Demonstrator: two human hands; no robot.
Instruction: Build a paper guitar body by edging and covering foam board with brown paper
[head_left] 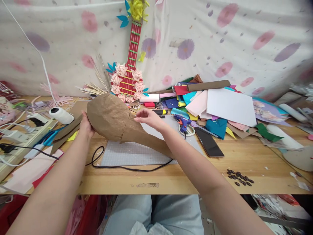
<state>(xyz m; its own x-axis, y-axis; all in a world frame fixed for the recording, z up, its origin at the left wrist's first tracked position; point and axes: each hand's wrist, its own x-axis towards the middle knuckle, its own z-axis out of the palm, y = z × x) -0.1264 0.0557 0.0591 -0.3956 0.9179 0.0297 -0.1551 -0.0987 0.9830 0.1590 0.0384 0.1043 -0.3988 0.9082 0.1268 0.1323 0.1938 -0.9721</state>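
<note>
A guitar-shaped form covered in brown paper [110, 117] is held tilted above the table, with its rounded body to the left and its neck slanting down to the right. My left hand [86, 125] grips the rounded end, thumb on the near side and the other fingers partly hidden behind it. Close to where body and neck meet is my right hand [150, 118], its fingers loosely stretched and holding nothing visible. I cannot tell whether its fingertips touch the paper. My right forearm hides the tip of the neck. Beneath lies a grey cutting mat [144, 156] with a black cable across its front.
Behind stands a red paper guitar [132, 62] trimmed with pink flowers. A blue glue gun [183, 124] and a phone [209, 142] lie right, before piled coloured sheets [230, 106]. Small black pieces [239, 178] sit front right. A thread spool [61, 116] and power strip [26, 145] are left.
</note>
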